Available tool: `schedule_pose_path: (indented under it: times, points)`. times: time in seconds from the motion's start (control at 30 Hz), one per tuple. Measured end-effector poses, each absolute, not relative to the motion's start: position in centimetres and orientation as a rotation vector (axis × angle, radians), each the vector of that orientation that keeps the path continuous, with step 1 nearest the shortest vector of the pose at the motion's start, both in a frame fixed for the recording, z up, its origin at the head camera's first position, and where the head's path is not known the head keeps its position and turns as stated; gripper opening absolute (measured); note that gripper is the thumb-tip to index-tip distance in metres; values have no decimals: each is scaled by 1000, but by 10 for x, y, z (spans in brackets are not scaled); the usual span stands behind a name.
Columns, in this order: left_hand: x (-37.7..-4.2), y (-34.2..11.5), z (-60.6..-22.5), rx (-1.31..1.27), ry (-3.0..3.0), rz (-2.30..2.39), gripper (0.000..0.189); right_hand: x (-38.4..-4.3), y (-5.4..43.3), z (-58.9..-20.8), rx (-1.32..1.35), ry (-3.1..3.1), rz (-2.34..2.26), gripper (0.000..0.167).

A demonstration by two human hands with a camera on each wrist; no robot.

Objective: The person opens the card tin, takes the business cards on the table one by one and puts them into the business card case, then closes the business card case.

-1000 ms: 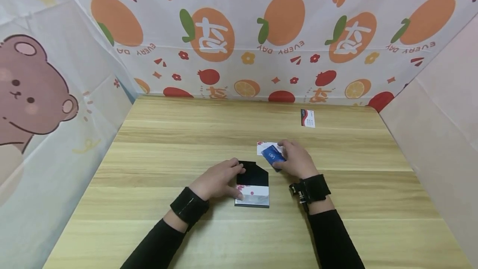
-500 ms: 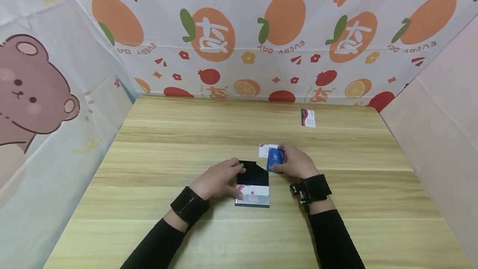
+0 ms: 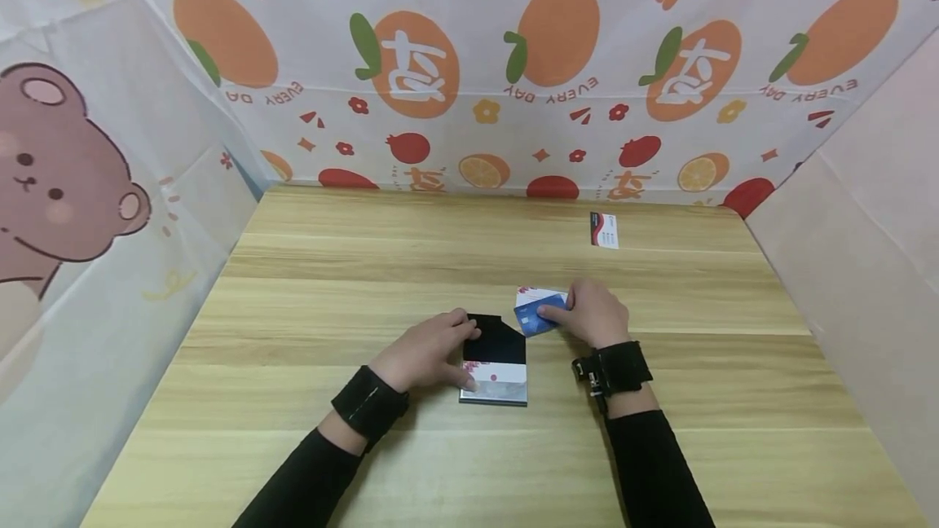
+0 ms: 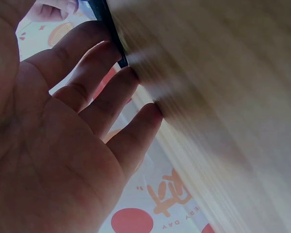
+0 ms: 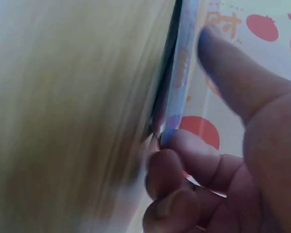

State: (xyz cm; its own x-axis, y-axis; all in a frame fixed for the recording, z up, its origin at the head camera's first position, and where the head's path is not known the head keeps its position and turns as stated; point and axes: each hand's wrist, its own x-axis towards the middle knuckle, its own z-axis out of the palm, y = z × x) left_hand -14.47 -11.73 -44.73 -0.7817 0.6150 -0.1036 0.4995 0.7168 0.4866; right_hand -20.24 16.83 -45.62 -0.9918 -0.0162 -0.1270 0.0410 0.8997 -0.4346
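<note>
In the head view my left hand (image 3: 425,349) steadies a black card holder (image 3: 495,339) at its left side, with the thumb over the lower pocket and fingertips near the top flap. A white card with pink flowers (image 3: 508,371) shows in that pocket. To the right, my right hand (image 3: 600,316) pinches a blue card (image 3: 530,319), its thumb across the face. Behind it a white flowered card (image 3: 530,294) sticks out, partly covered. The right wrist view shows a pale card edge (image 5: 181,68) between thumb and fingers. My left fingers meet the holder's dark edge (image 4: 117,43) in the left wrist view.
Toward the back right of the wooden table (image 3: 352,267) lies a white, red and black business card (image 3: 605,231). A fruit-patterned cloth (image 3: 484,39) hangs along the table's back edge. Pale cloth sheets stand at both sides, a bear (image 3: 59,178) printed on the left one.
The blue card has turned from nearly upright to sideways, and a chip shows where VIP lettering was. The white flowered card has shifted slightly right. My left hand and the holder stay put.
</note>
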Motion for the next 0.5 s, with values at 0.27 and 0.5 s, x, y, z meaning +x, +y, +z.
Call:
schedule_pose_path:
  times: [0.27,0.5]
  points:
    - [-145,-118,-447,873,2661,650,75,-202,172,-452,43,2940,-675,50]
    - [-146,-117,-446,881,2658,649,75,-200,169,-451,-197,2843,-712,55]
